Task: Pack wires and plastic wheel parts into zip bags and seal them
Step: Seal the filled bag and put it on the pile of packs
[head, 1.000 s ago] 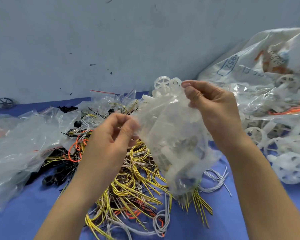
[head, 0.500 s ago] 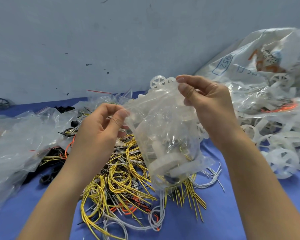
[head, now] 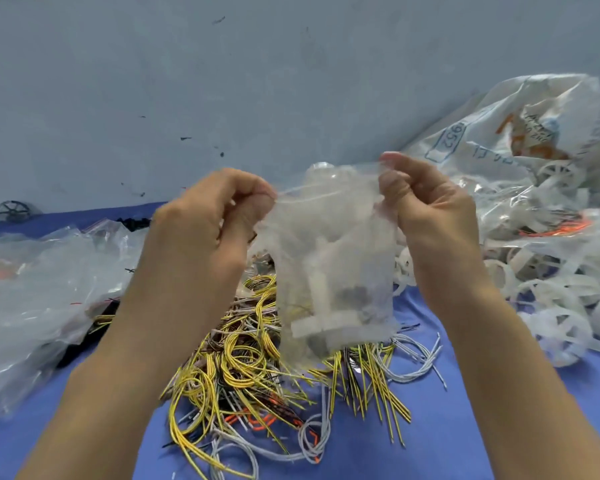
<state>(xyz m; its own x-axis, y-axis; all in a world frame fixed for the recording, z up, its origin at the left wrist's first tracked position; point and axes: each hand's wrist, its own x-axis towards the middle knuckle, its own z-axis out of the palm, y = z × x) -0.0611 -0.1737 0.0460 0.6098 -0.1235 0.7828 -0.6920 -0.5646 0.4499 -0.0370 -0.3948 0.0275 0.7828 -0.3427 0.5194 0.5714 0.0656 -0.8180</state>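
Blue table surface (head: 440, 438) spreads below a grey wall (head: 222, 81). Large printed plastic sack (head: 520, 133) slumps at the far right against the wall. Heap of clear empty bags (head: 32, 299) lies at the left edge of the table. Pile of white plastic wheel parts (head: 548, 327) sits at the right, below the sack, some of it under crumpled clear plastic. Tangle of wires (head: 250, 368), mostly yellow with grey, black and orange strands, covers the table centre.

Zip bag (head: 333, 271), clear and raised above the wires, hangs between both hands; white wheel pieces and some dark bits show through it near the bottom. Whether its top strip is fully sealed, cannot tell.

Left hand (head: 215, 220) has fingers curled, thumb and fingertips pinching the bag's upper left corner. Right hand (head: 426, 206) likewise curled, pinching the upper right corner at the same height.

Small black wheel (head: 13, 210) rests at the far left by the wall, well apart from the rest.
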